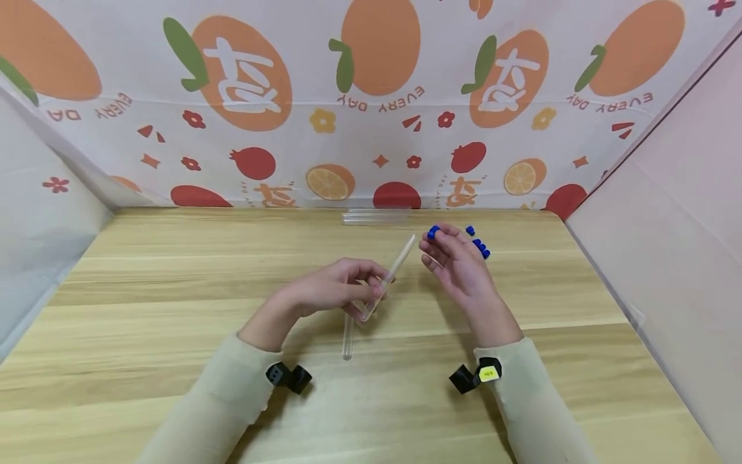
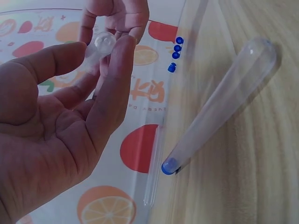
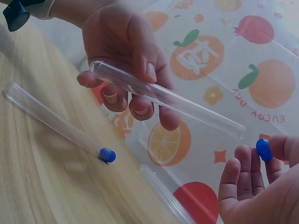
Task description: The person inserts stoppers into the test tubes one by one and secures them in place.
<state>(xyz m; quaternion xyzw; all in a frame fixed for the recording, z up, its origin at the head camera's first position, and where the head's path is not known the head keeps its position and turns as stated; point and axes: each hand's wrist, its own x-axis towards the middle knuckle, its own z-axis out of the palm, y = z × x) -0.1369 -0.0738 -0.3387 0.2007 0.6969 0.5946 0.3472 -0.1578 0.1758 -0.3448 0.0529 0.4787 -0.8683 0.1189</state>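
"What's each hand doing?"

"The left hand [image 1: 342, 287] holds a clear tube [image 1: 399, 260] slantwise above the table [image 1: 174, 322], thumb against fingers. The right hand [image 1: 460, 267] pinches a blue cap [image 1: 432, 232] between thumb and fingertip, its other fingers loosely bent."

"Is the cap on?"

"No. The right wrist view shows a gap: cap and tube are near, but apart."

"So which step is this?"

"Lining up, I'd judge, just before capping. A capped tube [image 3: 56, 122] already lies on the table below the left hand, so one looks done."

"And the next move?"

"It should bring the cap square to the facing end, which looks open, then press it in while the left hand steadies the tube. A tilted cap could catch on the rim."

"What's waiting?"

"Four loose caps [image 1: 481, 248] just beyond the right hand, and more clear tubes [image 1: 373, 218] along the table's back edge. How many tubes, I cannot tell."
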